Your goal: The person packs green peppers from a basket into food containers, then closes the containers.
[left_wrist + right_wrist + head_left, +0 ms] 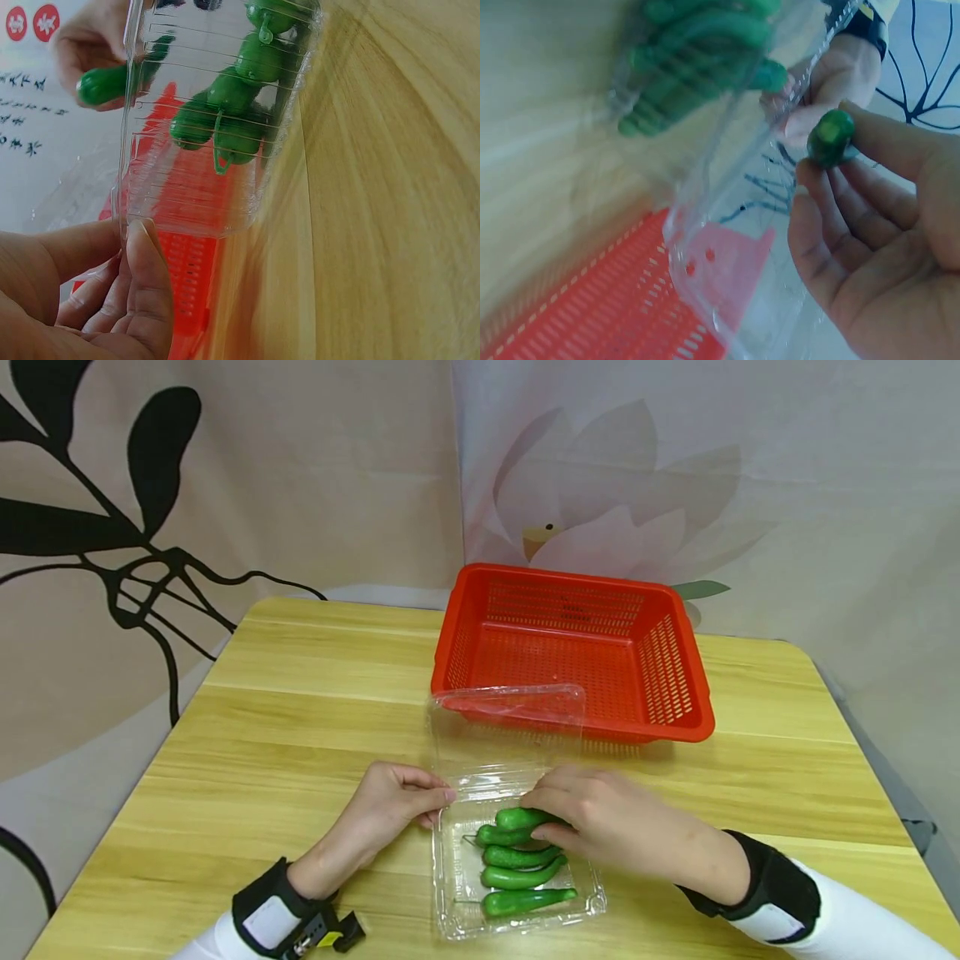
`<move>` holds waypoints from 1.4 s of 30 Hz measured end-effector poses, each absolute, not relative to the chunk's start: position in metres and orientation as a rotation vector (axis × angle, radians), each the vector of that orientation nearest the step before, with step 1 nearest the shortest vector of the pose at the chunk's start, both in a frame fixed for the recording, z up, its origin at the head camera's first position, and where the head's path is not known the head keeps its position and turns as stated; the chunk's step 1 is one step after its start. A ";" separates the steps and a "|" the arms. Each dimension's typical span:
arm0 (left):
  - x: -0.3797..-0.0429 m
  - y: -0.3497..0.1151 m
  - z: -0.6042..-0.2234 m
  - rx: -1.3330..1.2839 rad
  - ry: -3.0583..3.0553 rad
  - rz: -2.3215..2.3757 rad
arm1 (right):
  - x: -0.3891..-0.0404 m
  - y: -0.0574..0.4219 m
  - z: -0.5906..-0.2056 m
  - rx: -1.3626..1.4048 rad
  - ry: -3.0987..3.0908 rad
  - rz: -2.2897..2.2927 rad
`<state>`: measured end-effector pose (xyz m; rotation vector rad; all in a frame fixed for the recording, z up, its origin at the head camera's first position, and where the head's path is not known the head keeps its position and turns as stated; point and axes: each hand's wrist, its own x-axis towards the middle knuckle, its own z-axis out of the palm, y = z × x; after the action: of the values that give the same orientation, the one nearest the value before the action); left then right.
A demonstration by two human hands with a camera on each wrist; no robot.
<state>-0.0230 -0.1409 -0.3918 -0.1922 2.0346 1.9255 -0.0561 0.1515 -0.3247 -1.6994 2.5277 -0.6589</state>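
Note:
A clear plastic clamshell box (441, 893) lies on the table with its lid (510, 747) folded back. Inside, several green peppers (521, 858) lie crosswise in a row, some with thin stems. My left hand (397, 806) pinches the box's left rim near the hinge, thumb on top, as the left wrist view shows. From the right, my right hand (600, 814) reaches over the box and holds one green pepper (831, 139) between thumb and fingers. That pepper is above the rim in the left wrist view, at the far end of the row.
Behind the box stands a red plastic basket (555, 652) with slotted walls, and the lid overlaps its front edge. Both sit on a wood-grain table (315, 710). A printed curtain (360, 468) hangs behind. Each wrist wears a black strap (787, 889).

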 end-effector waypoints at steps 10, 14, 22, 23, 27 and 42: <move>-0.022 -0.140 -0.391 -0.192 2.045 1.919 | -0.041 0.142 -0.344 -1.809 2.449 -0.497; -0.022 -0.140 -0.391 -0.184 2.047 1.916 | -0.039 0.141 -0.347 -1.807 2.412 -0.428; -0.022 -0.140 -0.391 -0.183 2.056 1.909 | -0.037 0.140 -0.350 -1.816 2.351 -0.297; -0.022 -0.140 -0.391 -0.185 2.057 1.908 | -0.037 0.140 -0.351 -1.822 2.353 -0.294; -0.022 -0.140 -0.392 -0.195 2.058 1.904 | -0.037 0.139 -0.355 -1.859 2.376 -0.279; -0.024 -0.140 -0.390 -0.194 2.046 1.911 | -0.040 0.145 -0.356 -1.888 2.395 -0.386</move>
<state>-0.0237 -0.1401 -0.3905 -0.1944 2.0460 1.9115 -0.0401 0.1451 -0.3564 -1.8882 2.3950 -0.3861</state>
